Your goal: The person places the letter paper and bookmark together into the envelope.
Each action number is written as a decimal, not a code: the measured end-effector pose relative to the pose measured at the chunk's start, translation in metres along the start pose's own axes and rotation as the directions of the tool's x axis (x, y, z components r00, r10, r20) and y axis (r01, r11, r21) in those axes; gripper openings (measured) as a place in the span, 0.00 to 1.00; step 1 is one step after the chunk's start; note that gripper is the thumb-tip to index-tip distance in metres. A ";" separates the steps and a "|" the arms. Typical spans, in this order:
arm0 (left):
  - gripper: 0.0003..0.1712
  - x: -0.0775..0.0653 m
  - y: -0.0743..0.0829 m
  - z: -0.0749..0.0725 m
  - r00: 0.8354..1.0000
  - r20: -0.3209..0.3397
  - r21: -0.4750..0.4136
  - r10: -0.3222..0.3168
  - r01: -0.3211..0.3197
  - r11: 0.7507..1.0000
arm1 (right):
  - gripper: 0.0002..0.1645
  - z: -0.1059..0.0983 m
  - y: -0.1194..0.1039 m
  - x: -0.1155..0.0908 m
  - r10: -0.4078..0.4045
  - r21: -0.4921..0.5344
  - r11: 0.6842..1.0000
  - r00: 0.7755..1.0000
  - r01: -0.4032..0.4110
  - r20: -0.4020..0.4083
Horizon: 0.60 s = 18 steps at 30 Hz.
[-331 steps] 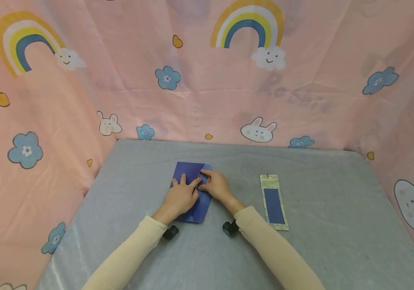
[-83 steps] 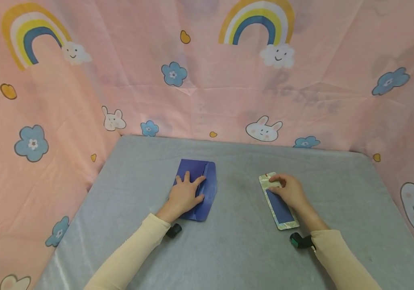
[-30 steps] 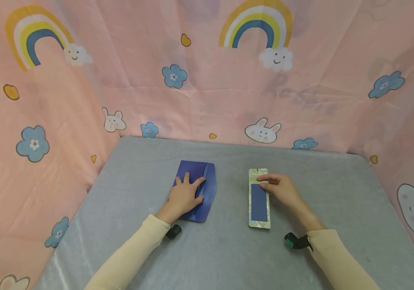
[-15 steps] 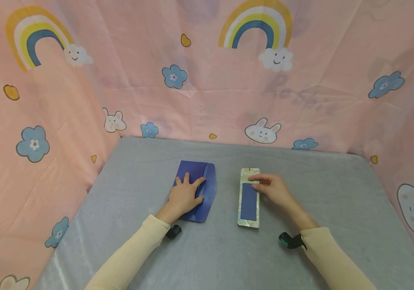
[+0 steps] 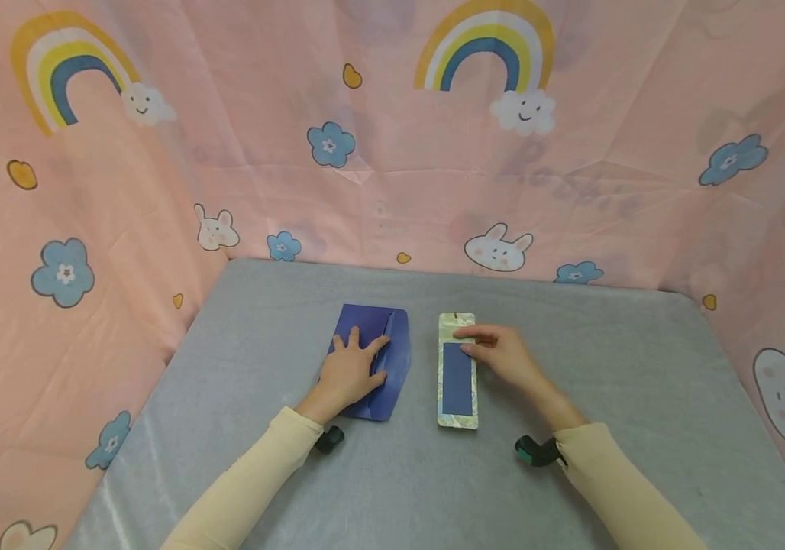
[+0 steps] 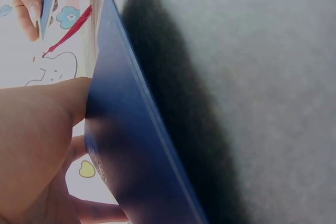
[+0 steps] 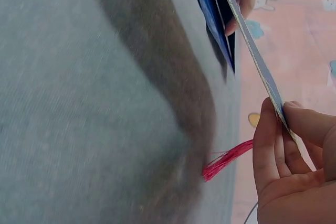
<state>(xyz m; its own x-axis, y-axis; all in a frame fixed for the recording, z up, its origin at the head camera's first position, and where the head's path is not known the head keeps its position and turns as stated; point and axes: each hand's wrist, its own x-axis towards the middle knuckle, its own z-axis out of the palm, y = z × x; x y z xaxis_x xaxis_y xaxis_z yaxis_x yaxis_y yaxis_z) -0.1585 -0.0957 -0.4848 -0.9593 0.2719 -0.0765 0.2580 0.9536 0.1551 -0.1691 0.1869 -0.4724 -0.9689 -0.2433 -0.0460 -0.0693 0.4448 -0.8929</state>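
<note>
Grey surface (image 5: 626,367) has loads of room out to the right edge. Right hand (image 5: 505,359) pinches the pale-green, navy-panelled bookmark (image 5: 457,382) right of the blue envelope (image 5: 398,355); left hand (image 5: 346,374) lies spread over that.

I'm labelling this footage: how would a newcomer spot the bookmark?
On the grey table, find the right hand. It pinches the bookmark: a narrow, pale-edged strip with a red tassel, unlike the wider blue envelope under the left hand.

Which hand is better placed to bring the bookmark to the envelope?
Likely the right hand: it pinches the bookmark, beside the envelope, while the left hand lies spread over the envelope.
</note>
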 end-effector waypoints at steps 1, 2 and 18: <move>0.37 0.000 0.000 0.000 1.000 -0.001 0.002 -0.001 0.001 1.000 | 0.15 0.001 -0.001 0.001 -0.002 -0.002 1.000 1.000 0.002 0.001; 0.37 0.000 0.000 0.000 1.000 0.001 0.002 -0.002 0.002 1.000 | 0.14 0.002 -0.002 0.001 -0.009 -0.003 1.000 1.000 0.009 0.002; 0.37 0.001 0.001 0.000 1.000 -0.013 0.007 -0.004 0.004 1.000 | 0.16 0.024 -0.034 0.006 -0.036 0.044 0.998 0.997 0.033 0.067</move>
<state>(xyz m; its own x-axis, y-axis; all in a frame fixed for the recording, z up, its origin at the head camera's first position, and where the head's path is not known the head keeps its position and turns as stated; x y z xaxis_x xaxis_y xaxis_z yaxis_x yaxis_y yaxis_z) -0.1590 -0.0944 -0.4849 -0.9616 0.2668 -0.0640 0.2552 0.9554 0.1483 -0.1668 0.1501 -0.4530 -0.9475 -0.3168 -0.0437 -0.0911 0.3984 -0.9127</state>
